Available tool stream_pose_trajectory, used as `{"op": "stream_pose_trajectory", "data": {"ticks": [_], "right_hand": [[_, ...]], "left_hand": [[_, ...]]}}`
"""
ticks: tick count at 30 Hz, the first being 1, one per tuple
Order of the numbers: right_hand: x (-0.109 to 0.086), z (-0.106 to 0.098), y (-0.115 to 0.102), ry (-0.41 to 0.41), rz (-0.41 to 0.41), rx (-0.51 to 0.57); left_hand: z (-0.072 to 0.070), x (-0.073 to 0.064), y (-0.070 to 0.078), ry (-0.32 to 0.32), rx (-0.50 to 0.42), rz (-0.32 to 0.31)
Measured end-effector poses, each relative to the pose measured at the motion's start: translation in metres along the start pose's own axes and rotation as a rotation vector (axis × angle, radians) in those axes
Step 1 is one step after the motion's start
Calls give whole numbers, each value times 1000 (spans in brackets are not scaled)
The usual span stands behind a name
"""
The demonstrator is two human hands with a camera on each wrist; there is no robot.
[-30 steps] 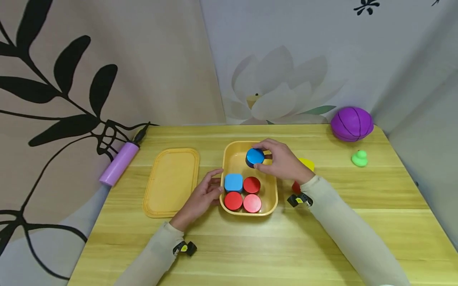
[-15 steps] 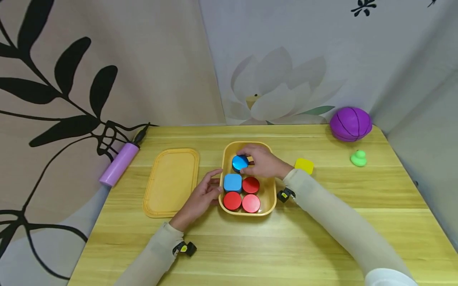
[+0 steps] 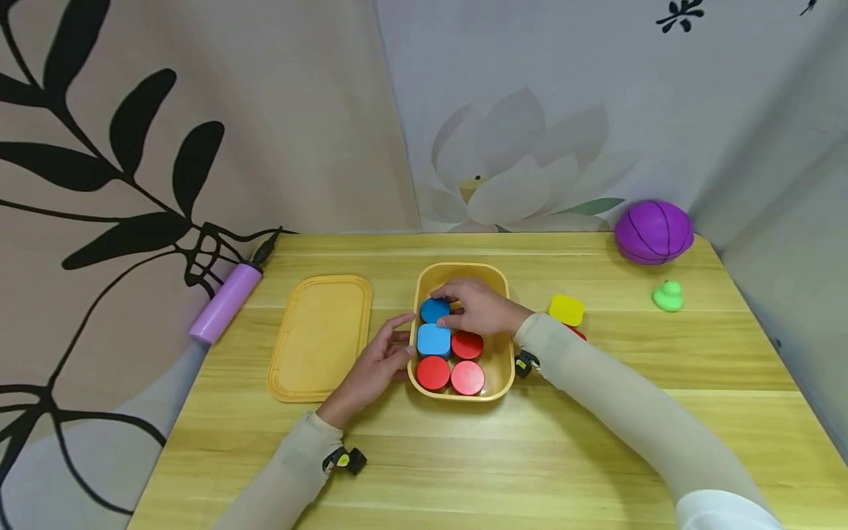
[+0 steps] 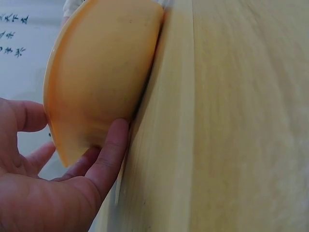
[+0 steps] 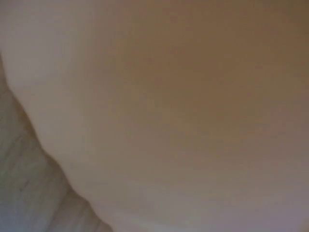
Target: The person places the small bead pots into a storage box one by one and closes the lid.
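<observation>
A yellow plastic box [image 3: 493,379] stands on the table, holding a light blue square block [image 3: 433,340] and several red round blocks [image 3: 467,377]. My right hand [image 3: 482,305] reaches inside and pinches a blue round block [image 3: 433,310] in the far left part, just beyond the square one. Against the box's left side rests my left hand [image 3: 374,368]. In the left wrist view its fingers are spread, touching the box's outer wall [image 4: 106,63] and rim. A blurred, pale surface fills most of the right wrist view.
A flat yellow lid [image 3: 319,338] lies left of the box. A purple pump [image 3: 227,303] lies by the left edge. On the right are a yellow block [image 3: 566,310], a partly hidden red piece [image 3: 578,332], a green toy [image 3: 668,296] and a purple ball [image 3: 654,232].
My right hand has carried the blue round block left and down into the box, next to the blue square block. My left hand has stayed at the box's side.
</observation>
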State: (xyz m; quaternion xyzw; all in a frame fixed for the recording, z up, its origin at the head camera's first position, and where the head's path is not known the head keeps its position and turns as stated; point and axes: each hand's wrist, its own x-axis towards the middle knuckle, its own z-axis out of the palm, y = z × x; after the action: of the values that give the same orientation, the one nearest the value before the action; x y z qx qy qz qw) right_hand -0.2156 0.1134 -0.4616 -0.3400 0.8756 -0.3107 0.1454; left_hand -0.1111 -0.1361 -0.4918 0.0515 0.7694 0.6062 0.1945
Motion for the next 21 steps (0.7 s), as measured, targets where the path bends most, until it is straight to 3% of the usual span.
{"op": "stream_pose_trajectory", "data": {"ticks": [11, 15, 21], "right_hand": [[1, 1, 5, -32, 68, 135], [-2, -3, 4, 9, 83, 185], [-12, -15, 0, 102, 43, 260]], "left_hand": [[0, 0, 1, 1, -3, 1], [0, 0, 1, -1, -9, -4], [0, 0, 2, 1, -14, -2]]}}
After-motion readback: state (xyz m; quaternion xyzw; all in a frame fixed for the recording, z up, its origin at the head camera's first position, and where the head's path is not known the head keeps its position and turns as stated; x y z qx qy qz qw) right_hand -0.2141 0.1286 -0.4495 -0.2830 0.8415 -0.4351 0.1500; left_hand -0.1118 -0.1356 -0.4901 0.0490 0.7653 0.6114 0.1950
